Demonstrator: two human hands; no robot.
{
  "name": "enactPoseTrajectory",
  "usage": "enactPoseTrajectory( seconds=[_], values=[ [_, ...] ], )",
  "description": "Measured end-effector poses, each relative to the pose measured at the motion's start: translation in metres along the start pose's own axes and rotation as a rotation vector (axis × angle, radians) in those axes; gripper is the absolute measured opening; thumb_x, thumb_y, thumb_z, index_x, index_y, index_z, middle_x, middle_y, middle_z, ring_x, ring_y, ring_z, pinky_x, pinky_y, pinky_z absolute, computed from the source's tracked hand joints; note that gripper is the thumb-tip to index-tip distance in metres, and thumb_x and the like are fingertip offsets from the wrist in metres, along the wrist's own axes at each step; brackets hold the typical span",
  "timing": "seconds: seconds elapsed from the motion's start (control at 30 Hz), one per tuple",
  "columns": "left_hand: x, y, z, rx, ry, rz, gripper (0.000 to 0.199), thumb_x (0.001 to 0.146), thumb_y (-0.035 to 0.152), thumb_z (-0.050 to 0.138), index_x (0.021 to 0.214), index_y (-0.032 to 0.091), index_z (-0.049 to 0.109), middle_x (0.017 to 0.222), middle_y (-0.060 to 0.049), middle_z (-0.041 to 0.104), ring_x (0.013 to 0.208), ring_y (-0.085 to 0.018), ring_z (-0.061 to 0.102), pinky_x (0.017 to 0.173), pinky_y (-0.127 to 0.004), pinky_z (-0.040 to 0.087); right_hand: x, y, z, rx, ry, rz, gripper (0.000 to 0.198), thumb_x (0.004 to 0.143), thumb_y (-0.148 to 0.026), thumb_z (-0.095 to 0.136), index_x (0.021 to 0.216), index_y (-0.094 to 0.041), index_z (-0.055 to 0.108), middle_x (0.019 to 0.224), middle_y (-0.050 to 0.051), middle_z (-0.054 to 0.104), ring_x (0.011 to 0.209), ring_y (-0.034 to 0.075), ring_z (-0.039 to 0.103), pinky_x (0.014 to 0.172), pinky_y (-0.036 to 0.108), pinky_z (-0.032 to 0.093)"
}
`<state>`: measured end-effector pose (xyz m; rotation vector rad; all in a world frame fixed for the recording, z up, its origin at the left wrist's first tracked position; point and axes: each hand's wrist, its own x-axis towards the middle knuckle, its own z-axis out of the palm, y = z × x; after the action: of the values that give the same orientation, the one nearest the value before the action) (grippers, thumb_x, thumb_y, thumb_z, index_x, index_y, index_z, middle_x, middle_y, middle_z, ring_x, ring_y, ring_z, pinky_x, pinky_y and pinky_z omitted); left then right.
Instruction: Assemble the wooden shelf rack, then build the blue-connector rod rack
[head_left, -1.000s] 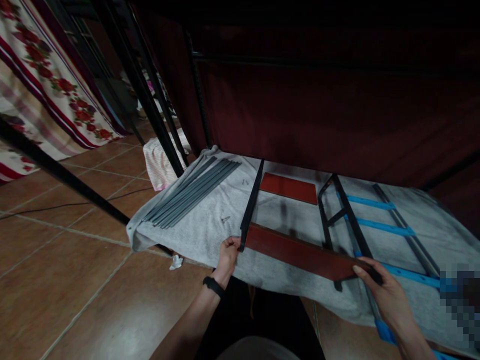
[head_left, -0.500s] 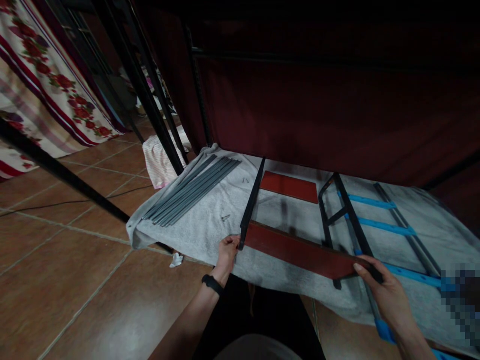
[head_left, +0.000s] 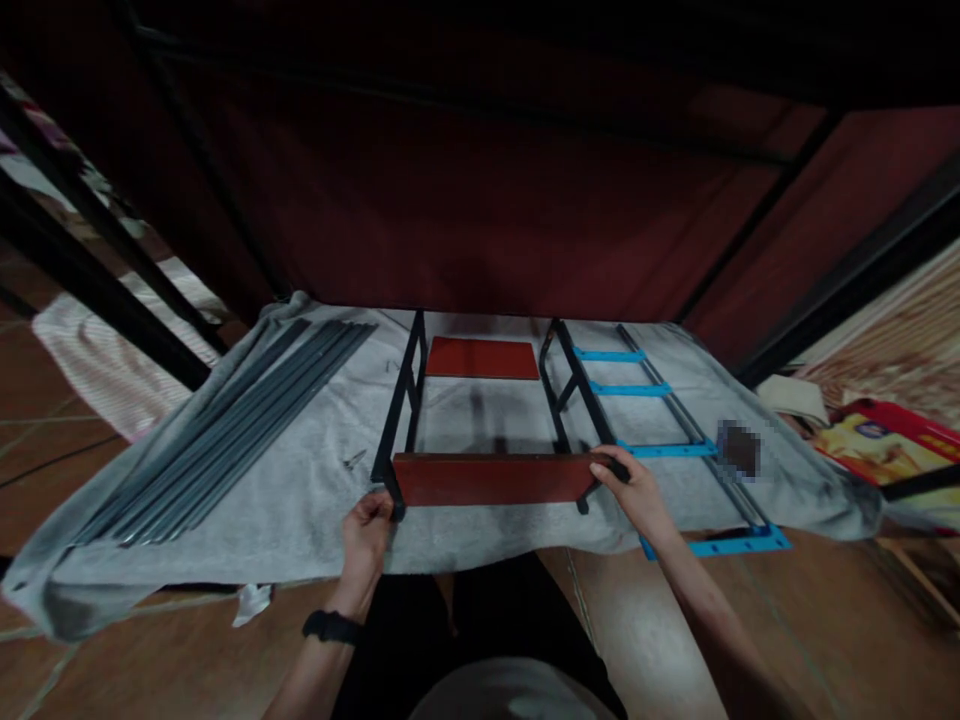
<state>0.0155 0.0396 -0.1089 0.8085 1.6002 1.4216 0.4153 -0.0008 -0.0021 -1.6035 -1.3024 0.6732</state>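
Note:
A long reddish-brown board (head_left: 491,480) spans the near ends of two black metal side frames, the left frame (head_left: 396,410) and the right frame (head_left: 581,395). My right hand (head_left: 636,490) is closed around the board's right end and the dark bar end there, thumb on the near side. At the left frame's near lower corner, my left hand (head_left: 367,528) is pinched; whatever its fingertips hold is hidden. Another red-brown board (head_left: 484,359) lies flat between the frames' far ends. Small screws (head_left: 355,460) rest on the grey cloth left of the left frame.
Several grey metal tubes (head_left: 247,430) lie on the grey cloth (head_left: 285,510) at left. On the right is a rack with blue crossbars (head_left: 630,389), beside a pixelated dark patch. Black posts (head_left: 97,270) stand at both sides, with a dark red curtain (head_left: 480,220) behind.
My view has swung to the right, so everything sits further left. The board's broad face now looks more upright, and the left frame shows both its bars. Both hands keep their places.

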Motion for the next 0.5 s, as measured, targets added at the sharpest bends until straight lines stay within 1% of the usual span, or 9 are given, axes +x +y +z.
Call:
enactPoseTrajectory(
  seconds=[0.13,0.23,0.37,0.43,0.5],
  values=[
    [0.003,-0.004,-0.002,0.041,0.018,0.063,0.018,0.052,0.033,0.066,0.061,0.019,0.060,0.060,0.000,0.061,0.060,-0.014,0.052,0.063,-0.026,0.041,0.000,0.000,0.002,0.042,-0.021,-0.015,0.034,0.077,-0.049,0.067,0.101,-0.025,0.070,0.100,0.003,0.073,0.098,0.023,0.064,0.092,0.039,0.048],
    [0.001,-0.003,-0.003,0.091,0.000,0.111,0.017,0.056,0.032,0.064,0.065,0.020,0.058,0.064,0.001,0.061,0.064,-0.015,0.054,0.065,-0.027,0.042,0.000,0.001,0.002,0.045,-0.015,-0.021,0.034,0.078,-0.048,0.067,0.102,-0.025,0.069,0.102,0.003,0.072,0.099,0.023,0.063,0.094,0.039,0.047],
    [-0.002,0.004,-0.006,0.292,-0.063,0.172,0.015,0.062,0.030,0.059,0.074,0.022,0.063,0.069,0.000,0.065,0.070,-0.019,0.057,0.065,-0.027,0.042,-0.002,0.001,0.002,0.042,-0.023,-0.017,0.034,0.079,-0.047,0.067,0.104,-0.024,0.069,0.104,0.004,0.072,0.101,0.024,0.063,0.096,0.041,0.046],
    [0.000,0.006,-0.008,0.396,-0.081,0.165,0.014,0.063,0.028,0.057,0.074,0.022,0.064,0.067,0.000,0.065,0.068,-0.020,0.057,0.064,-0.027,0.041,-0.002,0.001,0.002,0.042,-0.028,-0.011,0.035,0.080,-0.048,0.066,0.104,-0.023,0.069,0.105,0.005,0.072,0.102,0.024,0.063,0.097,0.042,0.046],
    [0.003,0.007,-0.009,0.434,-0.087,0.124,0.010,0.062,0.027,0.058,0.069,0.022,0.064,0.062,-0.001,0.064,0.064,-0.020,0.056,0.062,-0.027,0.040,-0.003,0.002,0.002,0.039,-0.026,-0.008,0.036,0.081,-0.049,0.065,0.105,-0.023,0.069,0.106,0.005,0.072,0.103,0.025,0.063,0.097,0.042,0.046]
  ],
)
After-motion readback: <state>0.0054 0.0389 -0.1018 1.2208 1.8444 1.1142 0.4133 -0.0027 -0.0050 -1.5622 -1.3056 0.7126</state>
